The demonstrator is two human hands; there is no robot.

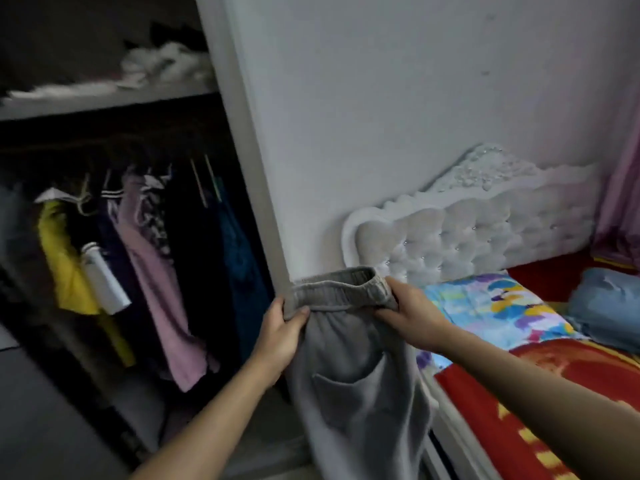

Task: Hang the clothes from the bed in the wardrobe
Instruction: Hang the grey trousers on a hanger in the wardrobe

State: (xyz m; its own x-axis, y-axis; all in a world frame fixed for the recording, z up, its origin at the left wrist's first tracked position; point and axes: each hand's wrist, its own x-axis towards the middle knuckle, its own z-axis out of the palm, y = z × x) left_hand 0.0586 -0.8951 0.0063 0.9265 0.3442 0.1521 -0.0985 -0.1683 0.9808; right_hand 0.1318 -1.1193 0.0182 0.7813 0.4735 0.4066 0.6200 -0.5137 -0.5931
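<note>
Grey trousers (349, 368) hanging, waistband gripped between left hand (282, 332), right hand (410, 315)

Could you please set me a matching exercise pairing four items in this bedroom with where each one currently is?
Items:
1 grey trousers
2 yellow garment
3 white cloth
4 blue bundle

Places:
A lying on the bed
B on the upper shelf
C held by the left hand and right hand
D hanging in the wardrobe

Pairs: 1-C, 2-D, 3-B, 4-A
</note>
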